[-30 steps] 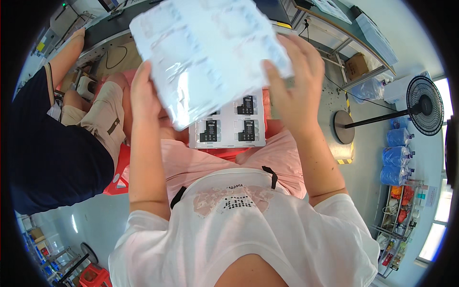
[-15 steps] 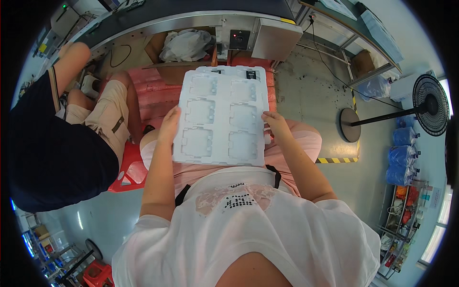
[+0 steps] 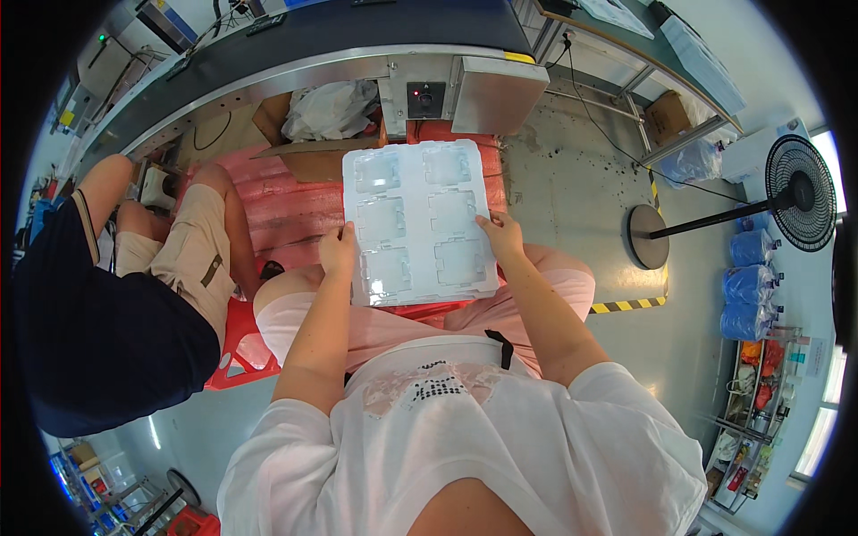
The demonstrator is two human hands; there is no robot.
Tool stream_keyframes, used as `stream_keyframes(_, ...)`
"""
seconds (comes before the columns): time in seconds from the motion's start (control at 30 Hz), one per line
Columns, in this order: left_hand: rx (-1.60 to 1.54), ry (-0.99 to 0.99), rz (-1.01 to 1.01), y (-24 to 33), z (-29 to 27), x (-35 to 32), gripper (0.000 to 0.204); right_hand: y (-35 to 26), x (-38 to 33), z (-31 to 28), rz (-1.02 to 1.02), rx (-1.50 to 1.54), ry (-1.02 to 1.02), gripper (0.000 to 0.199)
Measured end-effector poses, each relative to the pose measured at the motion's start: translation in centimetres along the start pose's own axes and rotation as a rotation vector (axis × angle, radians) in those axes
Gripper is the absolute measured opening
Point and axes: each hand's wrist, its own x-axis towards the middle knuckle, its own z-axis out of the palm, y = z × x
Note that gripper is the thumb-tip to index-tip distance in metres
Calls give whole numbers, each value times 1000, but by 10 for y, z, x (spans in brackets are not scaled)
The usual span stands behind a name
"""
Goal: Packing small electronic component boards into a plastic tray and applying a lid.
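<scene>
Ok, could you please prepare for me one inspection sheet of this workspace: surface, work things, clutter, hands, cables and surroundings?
Surface: red ribbed sheeting beyond the lap, below the black conveyor belt.
Work things: white plastic tray with six moulded recesses, no part seen in them; what lies beneath is hidden.
Clutter: open cardboard box with a crumpled plastic bag, under the conveyor.
Hands: left hand grips the tray's left edge, right hand its right edge.
Cables: black cable crosses the floor on the right, toward the pedestal fan.
Surroundings: seated co-worker at left; blue water jugs at far right.
</scene>
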Motion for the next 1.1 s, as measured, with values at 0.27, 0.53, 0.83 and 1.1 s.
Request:
stream_keyframes(0.27,-106,25,14,9,-6,-15,35,35,-4,4,-120,-59,123,50)
stream_keyframes(0.53,103,-135,171,19,-19,0,32,-57,3,-35,238,-365,-421,42)
stream_keyframes(0.83,-269,-90,304,73,-98,46,20,-165,98,-118,27,-575,-277,29)
stream_keyframes(1.1,-171,384,943,288,-127,198,25,-336,241,-64,-64,-5,217,55)
